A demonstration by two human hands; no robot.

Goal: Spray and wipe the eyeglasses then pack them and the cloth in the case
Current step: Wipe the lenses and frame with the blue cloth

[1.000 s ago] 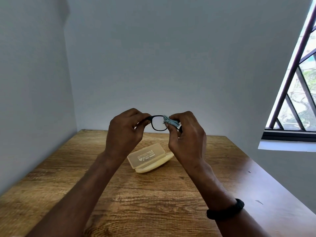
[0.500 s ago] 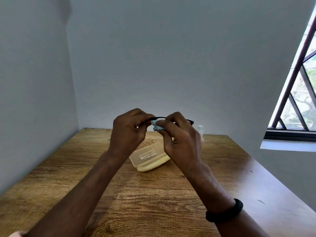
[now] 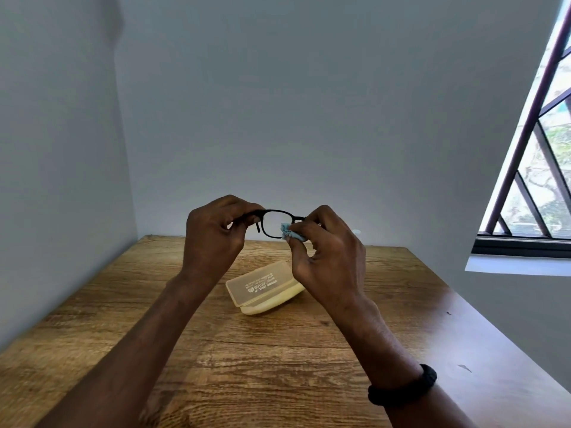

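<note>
- Two bare hands are holding a pair of black-framed eyeglasses (image 3: 276, 224) up in the air above the wooden bench (image 3: 278, 350), in front of a pale wall.
- The left hand (image 3: 216, 239) is pinching the eyeglasses at their left end, fingers curled together around the frame near the hinge; a short piece of the temple arm is hanging down just right of that hand.
- The right hand (image 3: 327, 251) is gripping a small light blue cloth (image 3: 292, 233), bunched between thumb and fingertips, and is pressing it against the lens nearest that hand.
- The other lens is showing clear and uncovered between the two hands.
- A pale yellow glasses case (image 3: 265, 288) is lying on the bench below and between the hands, apart from both, its translucent lid carrying printed lettering; the right hand is hiding its right end.
- A black wristband (image 3: 401, 387) is circling the right forearm, well back from the hand.
- Something small and pale is peeking out just beyond the right hand; too little of it is showing to tell what it is.
- A barred window (image 3: 537, 168) is standing well off to the right of the right hand.
</note>
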